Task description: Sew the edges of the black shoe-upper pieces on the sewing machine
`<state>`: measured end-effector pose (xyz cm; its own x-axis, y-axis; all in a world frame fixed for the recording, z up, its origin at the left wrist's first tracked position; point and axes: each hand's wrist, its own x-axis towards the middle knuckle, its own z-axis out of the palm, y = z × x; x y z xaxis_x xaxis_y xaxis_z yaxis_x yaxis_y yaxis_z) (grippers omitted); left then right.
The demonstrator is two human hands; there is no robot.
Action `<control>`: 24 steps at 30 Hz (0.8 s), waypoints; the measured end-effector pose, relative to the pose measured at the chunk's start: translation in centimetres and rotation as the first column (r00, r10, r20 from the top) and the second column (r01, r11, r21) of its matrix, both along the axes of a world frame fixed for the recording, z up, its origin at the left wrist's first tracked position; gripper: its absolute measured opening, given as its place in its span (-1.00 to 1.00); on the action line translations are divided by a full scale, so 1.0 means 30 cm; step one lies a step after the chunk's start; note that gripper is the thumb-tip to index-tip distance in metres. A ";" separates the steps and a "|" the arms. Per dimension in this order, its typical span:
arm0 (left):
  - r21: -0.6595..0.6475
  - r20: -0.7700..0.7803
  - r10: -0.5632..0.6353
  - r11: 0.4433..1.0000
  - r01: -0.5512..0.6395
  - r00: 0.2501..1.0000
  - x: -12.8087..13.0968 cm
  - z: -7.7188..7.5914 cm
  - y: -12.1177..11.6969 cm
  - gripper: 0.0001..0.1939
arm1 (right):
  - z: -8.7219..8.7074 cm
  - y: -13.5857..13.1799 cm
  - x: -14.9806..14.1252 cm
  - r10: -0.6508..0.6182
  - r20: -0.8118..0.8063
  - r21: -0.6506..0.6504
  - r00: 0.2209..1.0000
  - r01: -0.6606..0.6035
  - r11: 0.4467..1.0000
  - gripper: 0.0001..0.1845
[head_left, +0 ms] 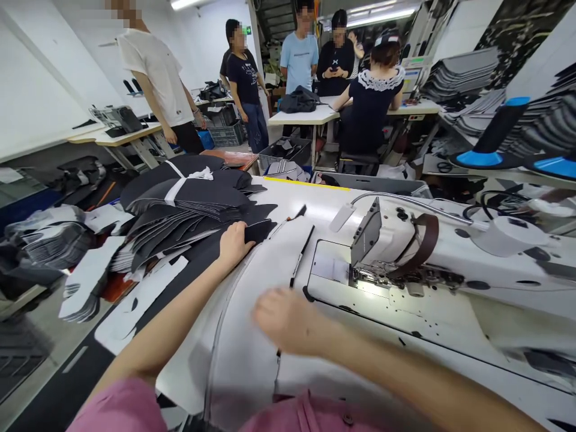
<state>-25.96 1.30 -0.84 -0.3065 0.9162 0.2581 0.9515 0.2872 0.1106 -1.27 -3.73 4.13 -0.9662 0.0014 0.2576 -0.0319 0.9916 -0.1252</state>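
My left hand [231,245] rests at the edge of a stack of black cut fabric pieces [189,201], its fingers on a dark piece [260,231] that sticks out of the pile. My right hand [283,318] is blurred by motion above a white sewing table [288,207] and holds nothing I can make out. A large curved white panel [243,354] lies under my forearms. To the right stands a white industrial sewing machine [405,252]. A slim black pen-like tool [300,255] lies between my hands and the machine.
Several people [245,84] stand around a far table [306,114], and another person [369,108] sits at it. A grey tub of pieces [283,153] stands beyond the sewing table. Stacked dark panels [463,75] and a blue-based spool [490,138] fill the right side.
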 end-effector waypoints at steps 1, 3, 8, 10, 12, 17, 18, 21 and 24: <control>-0.013 0.032 0.008 1.000 -0.008 0.999 0.007 0.005 0.005 -0.53 | 0.019 0.073 -0.017 -0.102 0.071 0.062 0.992 0.098 0.993 -0.90; -0.037 0.093 0.020 0.999 -0.017 0.995 0.011 0.020 0.017 -0.58 | 0.029 0.206 -0.076 -0.200 0.144 0.135 0.969 0.181 0.974 -0.77; 0.103 0.034 0.072 0.992 -0.075 0.997 -0.053 0.152 0.018 -0.66 | -0.048 0.340 -0.259 -0.119 0.273 0.179 0.955 0.071 0.981 -0.73; 0.199 -0.010 0.119 0.973 -0.115 0.993 -0.090 0.243 -0.012 -0.63 | -0.077 0.332 -0.297 -0.135 0.315 0.193 0.939 0.076 0.978 -0.73; 0.268 -0.047 0.150 0.954 -0.133 0.988 -0.117 0.332 -0.054 -0.61 | -0.086 0.320 -0.312 -0.163 0.326 0.210 0.931 0.097 0.973 -0.74; 0.376 -0.160 0.205 0.917 -0.132 0.966 -0.111 0.480 -0.138 -0.66 | 0.001 0.312 -0.264 -0.169 0.208 0.253 0.963 0.114 0.961 -0.82; 0.388 -0.192 0.213 0.913 -0.126 0.958 -0.099 0.494 -0.147 -0.67 | 0.026 0.309 -0.238 -0.163 0.154 0.255 0.975 0.120 0.960 -0.79; 0.391 -0.270 0.189 0.917 -0.072 0.944 -0.045 0.505 -0.161 -0.70 | 0.047 0.275 -0.120 -0.162 -0.118 0.244 0.980 0.187 0.952 -0.73; 0.290 -0.288 0.044 0.956 0.044 0.957 0.044 0.455 -0.159 -0.72 | -0.046 0.190 0.031 -0.254 -0.285 0.173 0.924 0.310 0.935 -0.77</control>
<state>-24.65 -3.47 12.82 -0.1787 0.7875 0.5898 0.9545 0.2841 -0.0902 -0.32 1.97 2.74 -0.8354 0.1828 0.5184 0.2501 0.9662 0.0621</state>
